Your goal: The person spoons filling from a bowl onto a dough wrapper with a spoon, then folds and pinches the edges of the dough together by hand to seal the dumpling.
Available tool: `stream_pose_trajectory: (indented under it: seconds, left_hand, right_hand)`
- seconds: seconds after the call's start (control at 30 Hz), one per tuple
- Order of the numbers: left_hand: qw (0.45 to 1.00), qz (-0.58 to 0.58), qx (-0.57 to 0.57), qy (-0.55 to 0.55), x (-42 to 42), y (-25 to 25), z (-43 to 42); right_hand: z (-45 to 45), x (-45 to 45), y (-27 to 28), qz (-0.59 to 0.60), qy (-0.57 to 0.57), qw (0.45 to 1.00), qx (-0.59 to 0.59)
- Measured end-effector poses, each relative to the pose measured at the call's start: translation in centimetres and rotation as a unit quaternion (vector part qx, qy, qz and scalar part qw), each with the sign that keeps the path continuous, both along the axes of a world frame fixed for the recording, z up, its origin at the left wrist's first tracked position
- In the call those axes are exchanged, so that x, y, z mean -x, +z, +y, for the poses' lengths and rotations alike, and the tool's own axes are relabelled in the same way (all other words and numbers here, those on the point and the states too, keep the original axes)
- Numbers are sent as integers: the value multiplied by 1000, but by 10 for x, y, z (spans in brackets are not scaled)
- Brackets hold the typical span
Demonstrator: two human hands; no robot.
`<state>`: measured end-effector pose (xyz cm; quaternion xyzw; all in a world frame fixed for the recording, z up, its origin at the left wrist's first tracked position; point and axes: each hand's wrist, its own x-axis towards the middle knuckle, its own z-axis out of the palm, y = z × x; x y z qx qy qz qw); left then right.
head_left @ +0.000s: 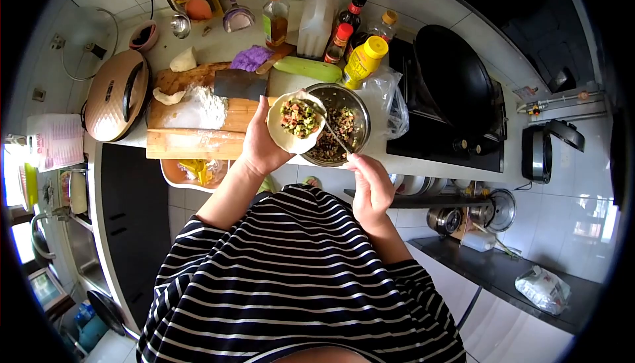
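Over bowl (362, 113), spoon (337, 137) slants forward-left to filled wrapper (290, 141); right hand (372, 188) pinching spoon's near end, left hand (262, 143) cupping wrapper.

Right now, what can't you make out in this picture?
All in the head view:
Left hand: most fingers hidden beneath the dough wrapper.
Metal bowl: bottom covered by chopped filling.
Spoon: handle's end hidden by the right hand.
Round appliance: inside hidden by its closed lid.
Yellow bottle: small lettering too tiny to read.
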<state>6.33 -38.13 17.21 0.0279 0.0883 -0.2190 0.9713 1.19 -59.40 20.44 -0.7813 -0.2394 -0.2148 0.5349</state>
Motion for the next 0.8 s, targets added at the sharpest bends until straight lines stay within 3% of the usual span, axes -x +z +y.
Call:
stream_pose_trajectory:
  seconds: [0.1, 0.33, 0.6, 0.8]
  left_hand:
    - [1000, 6, -3, 4, -1, -1, 1]
    - [1000, -18, -10, -13, -3, 6, 0]
    - [999, -5, -35, -3, -5, 12, 4]
    - [1000, -5, -28, 3, -5, 15, 3]
  right_hand:
    - [0, 3, 1, -15, 38, 997, 71]
    - [2, -7, 4, -32, 18, 999, 28]
    - [-1, -7, 10, -20, 83, 989, 120]
    - [2, -12, 14, -33, 11, 999, 40]
